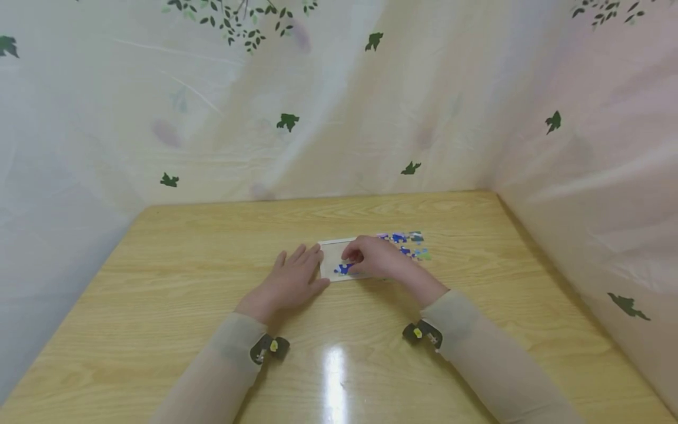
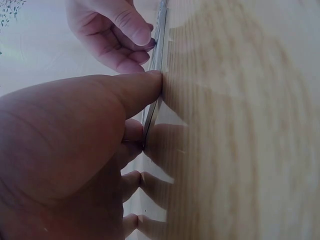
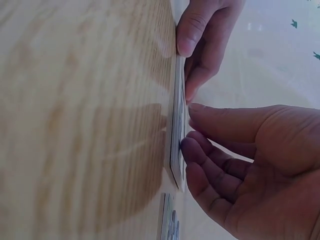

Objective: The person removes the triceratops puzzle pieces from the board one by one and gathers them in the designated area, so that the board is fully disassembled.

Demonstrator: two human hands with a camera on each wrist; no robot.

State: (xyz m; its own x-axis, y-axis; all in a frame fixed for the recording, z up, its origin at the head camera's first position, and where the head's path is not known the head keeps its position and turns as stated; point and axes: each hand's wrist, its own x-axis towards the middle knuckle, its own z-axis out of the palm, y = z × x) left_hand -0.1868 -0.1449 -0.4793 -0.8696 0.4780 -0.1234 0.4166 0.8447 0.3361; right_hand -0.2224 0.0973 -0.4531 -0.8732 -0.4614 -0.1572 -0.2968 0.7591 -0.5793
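Note:
A shallow pale puzzle tray (image 1: 329,257) lies on the wooden table. Inside it, near the lower left, sits a blue-and-white puzzle piece (image 1: 343,269). My left hand (image 1: 290,281) rests flat at the tray's left end, its thumb (image 2: 145,89) against the near edge and the other fingertips by the left edge. Over the tray is my right hand (image 1: 377,257), fingers loosely bent and the fingertips (image 3: 189,145) down at the tray's surface. In the right wrist view a gap shows between thumb and lower fingers, with no piece visible there. The right hand hides part of the tray.
Several loose puzzle pieces (image 1: 415,237), blue, purple and green, lie to the right of the tray, partly behind the right hand. A printed curtain (image 1: 328,147) hangs along the table's back and sides. Light reflects off the table (image 1: 212,247) near its front.

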